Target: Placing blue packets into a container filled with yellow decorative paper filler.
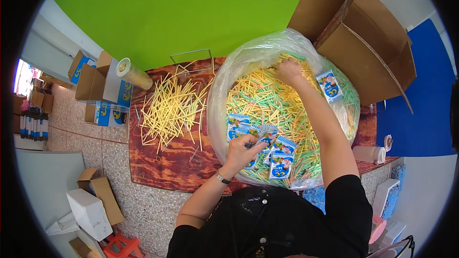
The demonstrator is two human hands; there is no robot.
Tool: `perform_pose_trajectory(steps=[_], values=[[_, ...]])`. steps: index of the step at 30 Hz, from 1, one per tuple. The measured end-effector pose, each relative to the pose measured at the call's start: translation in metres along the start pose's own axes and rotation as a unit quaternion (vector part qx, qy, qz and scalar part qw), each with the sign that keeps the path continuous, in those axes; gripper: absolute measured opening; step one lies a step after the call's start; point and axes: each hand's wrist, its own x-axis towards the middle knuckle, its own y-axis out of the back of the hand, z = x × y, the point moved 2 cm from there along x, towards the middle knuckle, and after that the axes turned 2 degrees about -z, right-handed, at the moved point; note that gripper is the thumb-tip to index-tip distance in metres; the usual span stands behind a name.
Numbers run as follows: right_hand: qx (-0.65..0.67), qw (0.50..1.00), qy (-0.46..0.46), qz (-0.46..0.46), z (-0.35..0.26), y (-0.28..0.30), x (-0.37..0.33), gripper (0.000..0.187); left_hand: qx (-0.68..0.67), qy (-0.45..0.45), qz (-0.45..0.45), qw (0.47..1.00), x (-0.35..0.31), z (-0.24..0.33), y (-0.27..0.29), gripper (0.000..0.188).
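Observation:
A large clear plastic bag stands open on the table, filled with thin yellow, green and pink sticks. Near its front edge, my left hand pinches a small blue and white packet between thumb and fingers. Several similar packets lie on the sticks around it. My right hand reaches to the far part of the bag, its fingers curled down among the sticks. What those fingers hold, if anything, is hidden. One more packet rests on the bag to the right of my right forearm.
Loose yellow sticks lie heaped on the red-brown table, beside a wire stand. A cylindrical container is at the table's left edge. Cardboard boxes stand at the far right. A bottle lies at the right.

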Motion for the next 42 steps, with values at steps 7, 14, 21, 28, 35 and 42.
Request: perform_pose_trajectory(steps=[7, 14, 21, 28, 35, 42], values=[[0.027, 0.999, -0.017, -0.002, 0.005, -0.012, 0.005, 0.032, 0.020, -0.017, 0.010, 1.000, -0.003, 0.003, 0.002, 0.024], [-0.008, 1.000, 0.009, 0.018, 0.008, -0.019, 0.000, 0.029, 0.001, -0.016, 0.009, 1.000, -0.007, 0.014, 0.001, 0.024], [0.306, 0.934, 0.076, 0.166, 0.022, 0.020, -0.048, 0.022, -0.066, 0.019, 0.052, 0.996, -0.008, 0.023, -0.007, 0.026], [0.897, 0.440, 0.031, 0.032, -0.026, 0.027, -0.155, 0.021, -0.120, 0.027, 0.191, 0.974, 0.039, 0.011, -0.042, 0.019], [0.825, 0.527, 0.013, 0.203, -0.101, 0.014, -0.228, 0.021, -0.287, -0.015, 0.262, 0.921, 0.075, 0.008, -0.072, 0.023], [0.876, 0.437, 0.064, 0.195, -0.118, 0.006, -0.237, 0.021, -0.441, -0.016, 0.196, 0.875, 0.053, 0.044, -0.070, 0.020]])
